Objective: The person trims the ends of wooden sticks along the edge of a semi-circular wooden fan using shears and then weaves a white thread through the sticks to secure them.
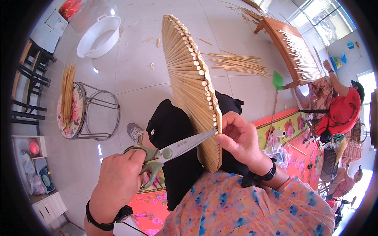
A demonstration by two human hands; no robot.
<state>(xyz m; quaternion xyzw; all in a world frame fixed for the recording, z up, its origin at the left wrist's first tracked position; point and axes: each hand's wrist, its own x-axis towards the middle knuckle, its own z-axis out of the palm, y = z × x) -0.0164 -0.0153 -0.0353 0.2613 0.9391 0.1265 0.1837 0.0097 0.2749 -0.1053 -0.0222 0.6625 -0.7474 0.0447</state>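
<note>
A round mat of straw-coloured stalks (177,63), edged with a plaited rim and round cut ends, stands tilted on its edge across my lap. My left hand (120,173) is closed around the green handles of a pair of scissors (179,147). The blade tips touch the mat's rim close to my right fingers, and the blades look nearly together. My right hand (240,137) pinches the near right part of the rim between thumb and fingers. Part of the mat's lower edge is hidden by the blades and my right hand.
Loose stalks (240,63) lie on the tiled floor ahead. A bundle of stalks (67,96) rests on a round flowered stool (80,114) at left, near a white tub (114,29). At right, a person in red (346,110) works beside a wooden table (271,33) bearing stalks.
</note>
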